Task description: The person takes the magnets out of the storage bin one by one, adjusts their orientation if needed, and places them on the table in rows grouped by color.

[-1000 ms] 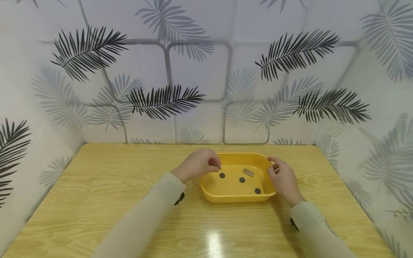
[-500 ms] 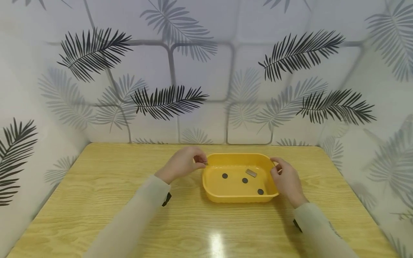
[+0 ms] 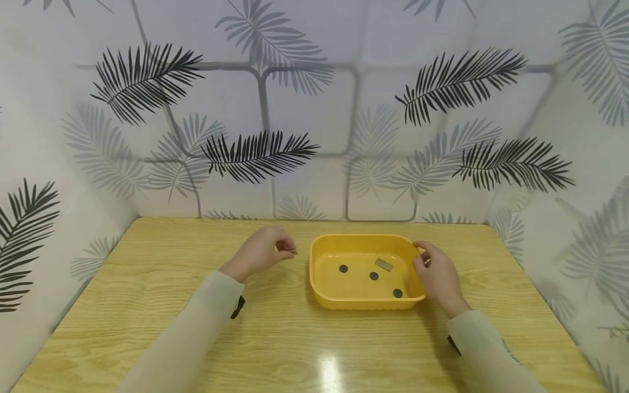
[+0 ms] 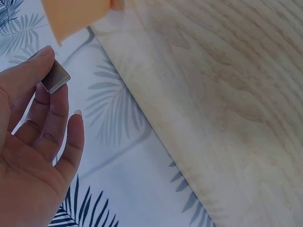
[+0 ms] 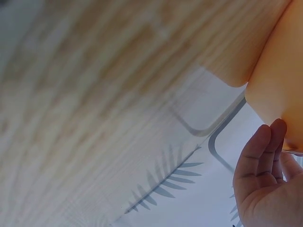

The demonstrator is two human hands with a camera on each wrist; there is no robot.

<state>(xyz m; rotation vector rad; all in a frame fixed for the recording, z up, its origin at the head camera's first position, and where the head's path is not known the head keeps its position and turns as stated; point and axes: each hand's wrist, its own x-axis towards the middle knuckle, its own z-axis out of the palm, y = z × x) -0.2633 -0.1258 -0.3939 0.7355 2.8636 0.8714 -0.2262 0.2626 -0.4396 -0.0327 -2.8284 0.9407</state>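
Between thumb and fingers, my left hand [image 3: 260,252] pinches a small flat rectangular metal block [image 4: 57,76], grey and shiny. That hand is over the table, left of a yellow plastic basin [image 3: 344,288]. At the basin's right side, my right hand [image 3: 439,279] grips the rim, fingers [image 5: 258,149] against the outer wall. Inside the basin lie three dark round discs: a left disc [image 3: 343,268], a middle disc [image 3: 374,276] and a front right disc [image 3: 397,293]. A grey rectangular bar [image 3: 383,265] lies near them, toward the back right.
The wooden table [image 3: 162,273] stretches out on both sides of the basin. Along its back edge stands a pale wall [image 3: 304,191] with a leaf pattern, and similar walls flank it left and right.
My left hand has moved left, out from over the basin to the table beside it, carrying the metal block. My right hand has stayed at the basin's right rim.
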